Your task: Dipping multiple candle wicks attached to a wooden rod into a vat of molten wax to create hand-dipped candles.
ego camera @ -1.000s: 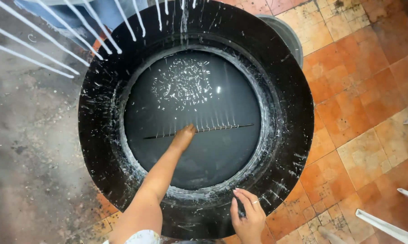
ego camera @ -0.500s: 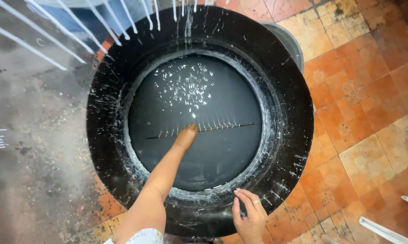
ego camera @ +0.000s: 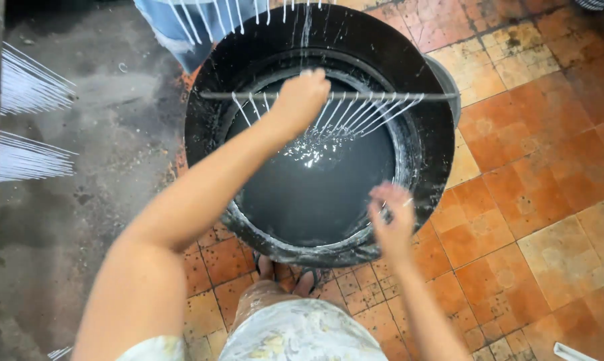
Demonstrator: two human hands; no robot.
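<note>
1. Lifting the rod (ego camera: 375,96) level above the vat (ego camera: 436,134), we see our left hand (ego camera: 300,100) clenched around its middle, with thin white candles (ego camera: 355,113) hanging from it in a row, slanting down toward the dark liquid (ego camera: 315,194).
2. We judge that the lift goes best with the rod flat and centred over the vat's opening, so drips fall back into the liquid and the candles do not swing against each other or the vat's inner wall.
3. Our right hand (ego camera: 392,217) hovers over the vat's near rim, blurred; we cannot tell whether it holds anything.
4. Beyond the vat's far rim, more white candles (ego camera: 215,17) hang before a blue cloth (ego camera: 175,30).
5. Left of the vat, two bundles of white candles (ego camera: 31,87) jut over the grey floor (ego camera: 81,200); right of it lie orange tiles (ego camera: 536,167).
6. We see no packages, labels or signs around the vat.
</note>
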